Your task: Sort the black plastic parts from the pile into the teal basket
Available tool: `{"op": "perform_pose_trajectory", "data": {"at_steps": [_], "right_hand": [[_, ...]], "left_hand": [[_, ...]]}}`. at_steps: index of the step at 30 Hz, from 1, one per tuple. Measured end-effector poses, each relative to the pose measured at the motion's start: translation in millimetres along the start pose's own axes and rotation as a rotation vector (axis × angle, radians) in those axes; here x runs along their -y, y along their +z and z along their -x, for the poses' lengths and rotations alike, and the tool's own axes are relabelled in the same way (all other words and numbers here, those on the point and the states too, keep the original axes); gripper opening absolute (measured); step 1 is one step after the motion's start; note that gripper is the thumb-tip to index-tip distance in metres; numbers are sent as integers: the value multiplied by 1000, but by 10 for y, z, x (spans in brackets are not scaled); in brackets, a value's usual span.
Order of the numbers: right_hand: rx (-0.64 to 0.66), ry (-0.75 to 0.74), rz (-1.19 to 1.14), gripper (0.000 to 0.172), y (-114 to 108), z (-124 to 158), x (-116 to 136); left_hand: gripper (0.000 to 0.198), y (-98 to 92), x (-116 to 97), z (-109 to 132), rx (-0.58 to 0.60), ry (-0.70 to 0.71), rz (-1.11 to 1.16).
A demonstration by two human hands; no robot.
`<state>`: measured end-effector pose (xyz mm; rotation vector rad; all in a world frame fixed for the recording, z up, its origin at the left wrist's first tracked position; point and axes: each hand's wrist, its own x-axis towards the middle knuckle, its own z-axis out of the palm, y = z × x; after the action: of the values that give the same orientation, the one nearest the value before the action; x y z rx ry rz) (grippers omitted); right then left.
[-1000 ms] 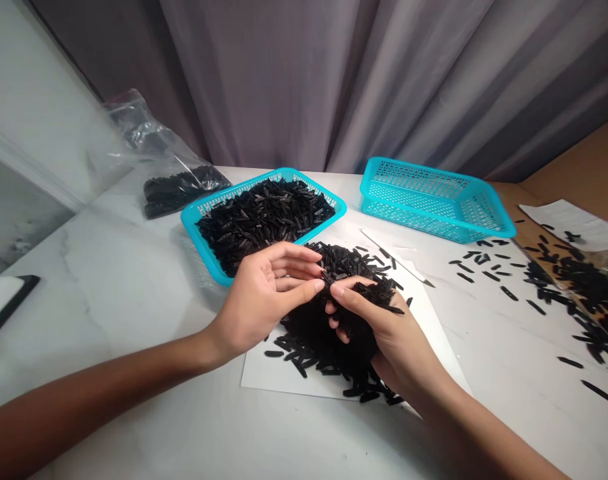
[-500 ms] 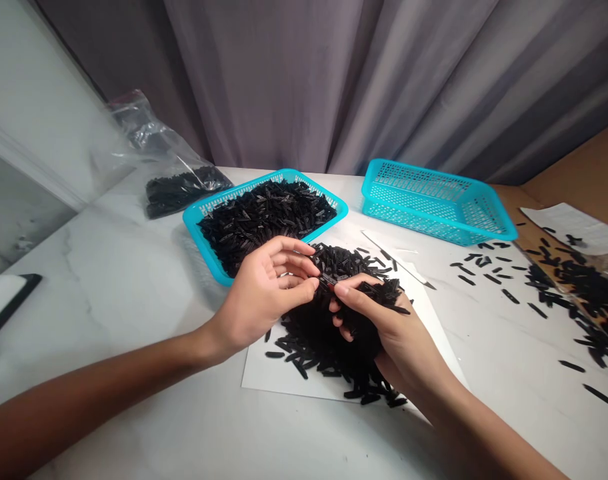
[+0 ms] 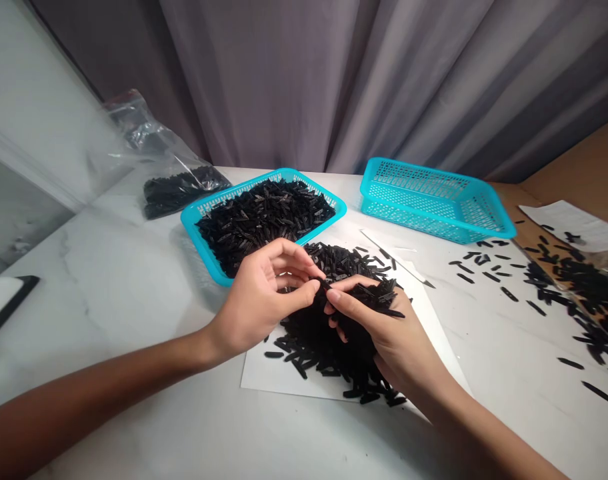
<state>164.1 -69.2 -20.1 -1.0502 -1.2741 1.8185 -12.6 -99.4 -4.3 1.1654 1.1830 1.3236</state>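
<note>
Two pinches over a heap of black grains

On my feed the heap sits directly under both hands, piled on a sheet of white paper near the counter's middle. My view shows the left hand with its fingers curled, its thumb and forefinger pinched at the top of the heap on something too small for me to count. The right hand is pressed into the heap's near side, its thumb over the grains and its other fingers curled beneath them. The two hands almost meet at the fingertips.

Just behind the left hand, a teal plastic basket is heaped with the same grains. Further right stands a second teal basket, its perforated walls plain to me. A clear plastic bag holding more grains lies beyond the counter's far left. Loose grains are scattered toward the right edge of the counter, running up to another clear bag at the right side of my frame. A grey curtain hangs behind everything.
</note>
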Motion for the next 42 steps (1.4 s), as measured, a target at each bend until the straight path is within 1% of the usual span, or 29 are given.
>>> {"op": "perform_pose_trajectory", "data": {"at_steps": [3,5,7,9,11,12,15,18,21,24,27,29,31,32,34,36,38,40,42], "right_hand": [[80,110,-105,18,-19,-8,39],[130,182,-190,18,-33,-18,62],[169,247,-261,17,-46,-28,80],[210,315,-327,15,-58,-34,97],[253,377,-386,14,-68,-35,111],[269,394,-409,15,-73,-35,117],[304,392,-428,17,-82,-34,119],[331,386,-423,18,-89,-37,101],[332,437,-392,18,-97,-41,89],[317,483,-336,18,-104,-41,94],[301,424,-311,19,-106,-40,100],[272,359,-290,18,-106,-44,99],[216,298,-259,16,-104,-53,96],[182,265,-242,16,-101,-58,94],[119,192,-195,15,-91,-62,89],[62,101,-114,16,-75,-53,82],[17,18,-22,17,-59,-30,72],[-21,-46,42,18,-46,-1,60],[-44,-90,87,17,-36,25,49]], "left_hand": [[20,-3,-17,29,5,128,-73],[23,-10,-19,54,17,250,-135],[25,-24,-22,71,43,420,-228],[27,-43,-36,74,89,619,-347],[27,-67,-64,61,153,785,-455],[27,-80,-80,50,192,846,-495],[26,-128,-122,6,311,954,-568],[20,-184,-152,-41,459,1046,-617],[18,-231,-182,-82,566,1091,-657],[19,-255,-193,-111,590,1067,-648],[16,-254,-154,-124,596,1050,-634],[16,-241,-103,-119,558,1038,-633],[19,-217,-50,-98,468,973,-633],[21,-201,-30,-83,409,907,-635],[23,-161,-10,-48,306,694,-617],[23,-116,-11,-16,239,448,-531],[17,-69,-19,6,192,259,-406],[11,-29,-18,19,143,145,-307],[11,1,-6,28,113,66,-227]]}}
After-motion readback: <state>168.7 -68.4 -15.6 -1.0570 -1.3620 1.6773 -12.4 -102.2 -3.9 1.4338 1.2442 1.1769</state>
